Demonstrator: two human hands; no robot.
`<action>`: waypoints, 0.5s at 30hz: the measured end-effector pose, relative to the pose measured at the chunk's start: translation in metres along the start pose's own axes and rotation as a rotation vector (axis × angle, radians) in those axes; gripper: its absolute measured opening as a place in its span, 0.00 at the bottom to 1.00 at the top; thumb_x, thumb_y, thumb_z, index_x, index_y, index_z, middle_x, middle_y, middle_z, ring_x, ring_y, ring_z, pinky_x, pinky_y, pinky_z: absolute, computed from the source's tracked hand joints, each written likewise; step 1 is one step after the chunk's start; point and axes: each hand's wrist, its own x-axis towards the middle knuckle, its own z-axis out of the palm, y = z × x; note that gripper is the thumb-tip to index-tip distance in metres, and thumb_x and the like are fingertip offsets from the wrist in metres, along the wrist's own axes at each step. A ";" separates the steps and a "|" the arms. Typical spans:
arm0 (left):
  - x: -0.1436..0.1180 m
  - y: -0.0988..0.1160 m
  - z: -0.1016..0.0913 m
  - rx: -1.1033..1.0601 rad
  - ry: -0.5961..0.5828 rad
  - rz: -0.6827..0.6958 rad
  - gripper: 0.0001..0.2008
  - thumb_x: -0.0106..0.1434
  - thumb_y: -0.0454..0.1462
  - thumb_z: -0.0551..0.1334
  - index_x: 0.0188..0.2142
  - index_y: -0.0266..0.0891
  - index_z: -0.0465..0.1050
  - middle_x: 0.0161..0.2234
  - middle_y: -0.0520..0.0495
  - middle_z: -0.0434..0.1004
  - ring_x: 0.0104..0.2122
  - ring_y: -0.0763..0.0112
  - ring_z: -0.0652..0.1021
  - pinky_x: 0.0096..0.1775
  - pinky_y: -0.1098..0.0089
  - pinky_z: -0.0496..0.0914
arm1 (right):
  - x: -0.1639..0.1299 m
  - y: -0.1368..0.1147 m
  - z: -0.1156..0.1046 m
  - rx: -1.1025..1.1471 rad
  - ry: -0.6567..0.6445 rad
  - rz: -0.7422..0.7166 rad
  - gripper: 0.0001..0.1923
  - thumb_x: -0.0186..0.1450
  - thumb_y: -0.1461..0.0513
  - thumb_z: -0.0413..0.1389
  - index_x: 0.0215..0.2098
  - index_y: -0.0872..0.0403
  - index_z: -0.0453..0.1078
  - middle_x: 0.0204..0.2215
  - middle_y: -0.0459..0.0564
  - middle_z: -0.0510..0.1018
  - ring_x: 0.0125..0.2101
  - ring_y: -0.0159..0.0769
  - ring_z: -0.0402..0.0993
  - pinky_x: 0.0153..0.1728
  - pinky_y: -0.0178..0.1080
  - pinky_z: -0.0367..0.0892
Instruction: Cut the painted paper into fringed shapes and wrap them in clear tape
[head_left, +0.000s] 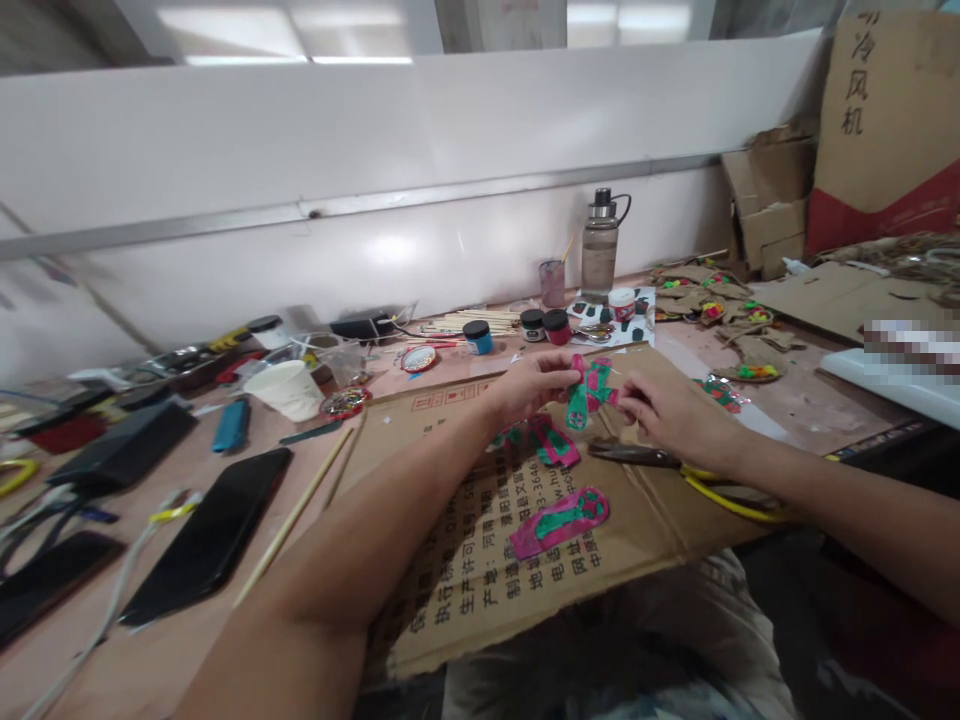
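A pink and green painted cutout (591, 390) is held up between my two hands, above a flattened cardboard sheet (450, 470). My left hand (536, 385) pinches its left side, and the closed fingers of my right hand (660, 410) grip its right edge. Just below lies a second painted cutout (556, 440), partly overlapped by the hands. Closer to me on the cardboard is a long pink cutout (561, 522) with a green middle. Under my right wrist rest scissors (634, 454) with yellow handles, their blades pointing left.
Paint jars (478, 337), a water bottle (599, 245) and a cup (552, 283) line the back. To the left are a white paper cup (285, 390), a black phone (210, 535) and a wooden stick (296, 510). Decorated brown pieces (750, 365) lie at right.
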 end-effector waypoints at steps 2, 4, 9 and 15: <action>0.000 -0.001 0.001 0.014 -0.019 -0.009 0.20 0.45 0.43 0.80 0.32 0.36 0.77 0.28 0.52 0.74 0.26 0.77 0.73 0.30 0.74 0.67 | 0.003 -0.003 -0.003 0.135 0.064 0.017 0.05 0.68 0.59 0.52 0.34 0.50 0.63 0.26 0.46 0.74 0.27 0.37 0.70 0.30 0.38 0.65; 0.001 -0.002 0.002 0.023 -0.035 -0.013 0.20 0.45 0.43 0.80 0.31 0.35 0.78 0.27 0.52 0.74 0.26 0.77 0.73 0.30 0.73 0.67 | 0.006 -0.006 -0.004 0.235 0.104 0.010 0.04 0.67 0.58 0.54 0.37 0.49 0.64 0.25 0.45 0.75 0.24 0.36 0.71 0.27 0.37 0.65; 0.003 -0.005 0.002 0.034 -0.052 -0.017 0.20 0.44 0.44 0.80 0.32 0.35 0.80 0.28 0.51 0.75 0.26 0.77 0.72 0.32 0.73 0.65 | 0.012 -0.013 -0.005 0.176 0.161 -0.045 0.09 0.68 0.59 0.56 0.45 0.51 0.72 0.27 0.46 0.80 0.25 0.35 0.73 0.28 0.36 0.66; 0.003 -0.008 0.005 0.021 -0.065 -0.028 0.21 0.42 0.44 0.81 0.31 0.35 0.81 0.26 0.51 0.75 0.26 0.76 0.72 0.32 0.73 0.66 | 0.013 -0.014 -0.002 0.096 0.287 -0.210 0.08 0.67 0.62 0.58 0.40 0.50 0.79 0.34 0.48 0.85 0.33 0.38 0.79 0.37 0.40 0.72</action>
